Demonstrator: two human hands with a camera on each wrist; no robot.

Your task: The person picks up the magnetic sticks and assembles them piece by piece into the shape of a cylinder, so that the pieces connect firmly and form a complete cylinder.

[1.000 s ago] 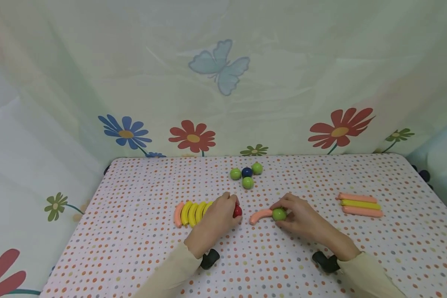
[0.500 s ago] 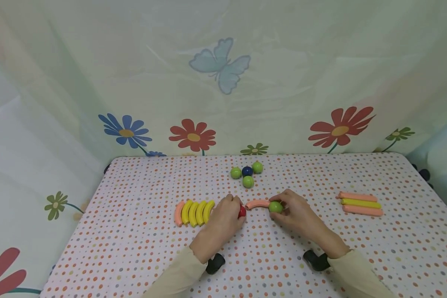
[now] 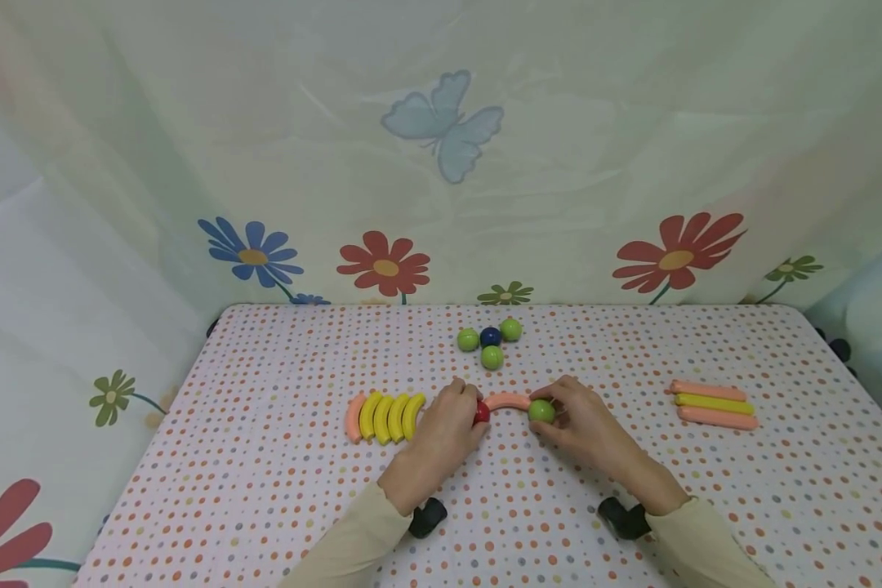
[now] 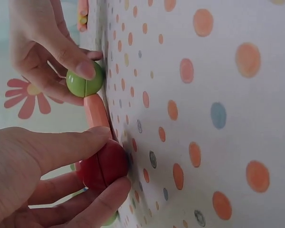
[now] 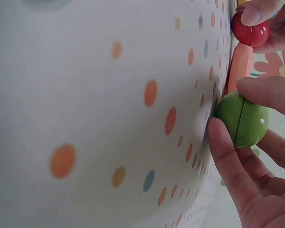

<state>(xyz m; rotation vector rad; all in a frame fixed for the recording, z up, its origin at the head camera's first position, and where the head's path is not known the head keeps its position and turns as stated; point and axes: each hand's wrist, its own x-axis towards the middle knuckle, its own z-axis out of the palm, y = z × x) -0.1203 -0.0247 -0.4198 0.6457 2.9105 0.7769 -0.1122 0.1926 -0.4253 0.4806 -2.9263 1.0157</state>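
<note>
While two sleeves [image 3: 345,531] run off the bottom edge, cut short there, two black devices [image 3: 428,519] sit beside the wrists, just above the dotted counter [image 3: 265,498]. One red ball [image 3: 482,414] is pinched between the thumb and fingers of the left hand [image 3: 441,433], which covers much of it in the head view. One green ball [image 3: 541,412] is likewise clamped by the right hand [image 3: 588,429]. One curved pink stick [image 3: 508,400] spans the gap between the two balls, meeting each; the left wrist view loses its near end behind the thumb. Left of the left hand lie one pink arc [image 3: 354,418] and four yellow arcs [image 3: 397,418], side by side; whether the hand hides more cannot be told. Well off to the right are three straight sticks, two pink bars [image 3: 717,418] with one yellow bar [image 3: 714,404] between them. Farther back, three loose green balls [image 3: 468,340] cluster about one dark blue ball [image 3: 490,336], which is partly covered. Behind hangs a printed cloth [image 3: 595,122] with one butterfly [image 3: 444,124], its lower-left red flower [image 3: 7,523] cut by the edge.
</note>
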